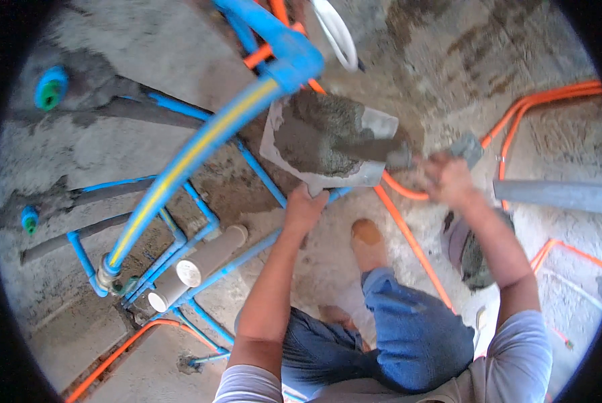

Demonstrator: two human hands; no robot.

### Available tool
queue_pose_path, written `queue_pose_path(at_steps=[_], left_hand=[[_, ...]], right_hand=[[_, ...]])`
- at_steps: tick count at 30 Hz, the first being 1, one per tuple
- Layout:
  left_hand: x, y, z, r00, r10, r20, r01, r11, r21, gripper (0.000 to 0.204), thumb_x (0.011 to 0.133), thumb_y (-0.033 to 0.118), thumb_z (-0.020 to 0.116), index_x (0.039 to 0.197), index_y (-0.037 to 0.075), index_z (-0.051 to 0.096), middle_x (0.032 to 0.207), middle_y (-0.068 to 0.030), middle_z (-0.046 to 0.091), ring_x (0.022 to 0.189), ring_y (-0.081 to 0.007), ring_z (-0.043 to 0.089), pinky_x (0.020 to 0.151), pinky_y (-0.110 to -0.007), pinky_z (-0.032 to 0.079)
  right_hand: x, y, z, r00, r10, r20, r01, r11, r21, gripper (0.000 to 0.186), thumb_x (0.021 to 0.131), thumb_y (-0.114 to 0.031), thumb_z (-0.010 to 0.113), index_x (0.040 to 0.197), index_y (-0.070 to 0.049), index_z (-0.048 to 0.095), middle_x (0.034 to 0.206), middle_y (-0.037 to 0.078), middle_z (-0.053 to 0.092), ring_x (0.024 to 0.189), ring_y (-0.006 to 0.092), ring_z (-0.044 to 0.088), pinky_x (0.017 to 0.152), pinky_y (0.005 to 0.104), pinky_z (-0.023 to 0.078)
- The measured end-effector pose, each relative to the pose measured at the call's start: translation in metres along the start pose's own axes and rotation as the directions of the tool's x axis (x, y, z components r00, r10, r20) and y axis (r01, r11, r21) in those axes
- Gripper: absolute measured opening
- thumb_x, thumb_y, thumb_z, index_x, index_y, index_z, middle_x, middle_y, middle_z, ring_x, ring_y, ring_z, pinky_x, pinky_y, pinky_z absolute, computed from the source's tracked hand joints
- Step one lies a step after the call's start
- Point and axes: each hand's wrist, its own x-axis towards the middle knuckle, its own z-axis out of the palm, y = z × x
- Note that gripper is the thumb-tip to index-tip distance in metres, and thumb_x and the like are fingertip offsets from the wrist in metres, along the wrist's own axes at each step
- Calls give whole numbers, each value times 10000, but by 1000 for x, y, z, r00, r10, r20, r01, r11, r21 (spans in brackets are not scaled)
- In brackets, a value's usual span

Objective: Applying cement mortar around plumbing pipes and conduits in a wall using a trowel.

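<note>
Your left hand [306, 209] is closed on one board [380, 123] at its near edge, fingers hidden beneath. Mortar [307, 138] covers most of it. Your blurred right hand [445, 180] seems clasped round one trowel [373, 149], over the mortar. Beyond: one dark object [477, 265], partly hidden by your right forearm [505, 252]; two white caps [188, 273]; two green plugs [50, 95].

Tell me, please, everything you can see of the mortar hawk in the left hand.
This pale, flat, roughly four-sided mortar hawk looks stiff, perhaps plastic. Grey, wet-looking mortar covers most of its face, leaving bare margins. The left hand grips its near edge; a blurred trowel in the right hand reaches over its right side.
</note>
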Motion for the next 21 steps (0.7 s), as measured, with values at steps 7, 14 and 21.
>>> queue_pose_path(at_steps=[7, 14, 21], left_hand=[[-27, -2, -1, 973, -31, 230, -93, 856, 508, 396, 760, 303, 689, 912, -52, 601, 885, -248, 652, 825, -400, 635, 756, -485, 504], [-22, -59, 25, 988, -147, 50, 149, 988, -40, 310, 771, 213, 667, 944, -33, 589, 717, -127, 627, 630, -263, 616, 585, -392, 484], [-18, -22, 4, 944, -310, 115, 328, 919, -218, 317, 791, 192, 662, 1007, -12, 553, 706, -46, 592, 472, -138, 505, 437, -306, 411]], right_hand=[[75, 27, -1, 929, -281, -241, 300, 953, 42, 326, 800, -336, 672, 1068, -150, 674, 706, 89, 558, 613, 277, 580, 521, 391, 476], [287, 12, 27, 983, -183, 30, 180, 980, 79, 361, 831, -420, 601, 903, -71, 662, 770, 186, 646, 776, 329, 645, 707, 466, 497], [282, 28, -27, 915, 122, 386, -220, 950, 221, 342, 827, -368, 625, 950, -59, 705, 997, 183, 663, 946, 321, 630, 810, 439, 487]])
